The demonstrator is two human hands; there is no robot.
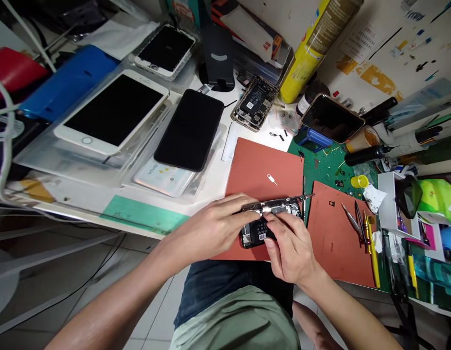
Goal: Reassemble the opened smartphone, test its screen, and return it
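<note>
An opened smartphone [260, 228] lies near the front edge of the left red-brown mat, its black battery and circuit board bare. Its screen [279, 201] stands tilted up along the far side, seen nearly edge-on. My left hand [220, 226] is closed on the raised screen at its left end, thumb and fingers around the edge. Over the phone's inside, my right hand [293, 245] has bent fingers with the tips on the area by the board and the base of the screen. Whatever those fingertips pinch is hidden. A SIM ejector pin [271, 179] lies on the mat beyond the phone.
A second red-brown mat [333, 233] bears tweezers [351, 217] and screwdrivers [373, 248]. Left stand a white tablet [114, 109] and a black phone [190, 129] on plastic boxes. Behind are another opened phone [255, 103], a yellow spray can [316, 41] and a propped phone [333, 116].
</note>
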